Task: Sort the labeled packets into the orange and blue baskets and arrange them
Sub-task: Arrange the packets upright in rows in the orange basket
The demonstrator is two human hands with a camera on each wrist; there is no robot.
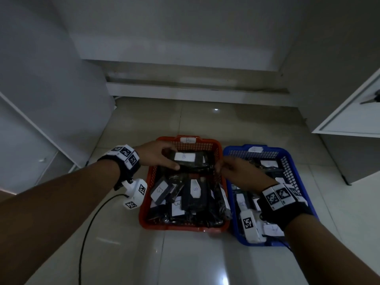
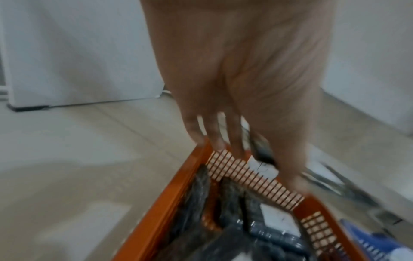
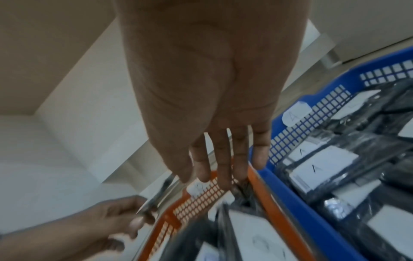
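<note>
Dim room, glossy pale floor tiles (image 1: 185, 260), white cabinets on both sides; the orange basket (image 1: 223, 225) and the blue basket (image 1: 292, 157) sit side by side on the floor, touching or nearly so. Both are full of dark packets with white labels; I read B on the orange side, A on the blue. My left hand (image 1: 158, 154) pinches the left end of a packet (image 1: 188, 159) over the far part of the orange basket, thumb underneath, fingers on top. My right hand (image 1: 240, 172) reaches for its right end over the shared rims; whether it grips or only touches, I cannot tell. Judgement: arranging step, sorting looks mostly done. Next: lay this packet flat, label up, in the orange basket
</note>
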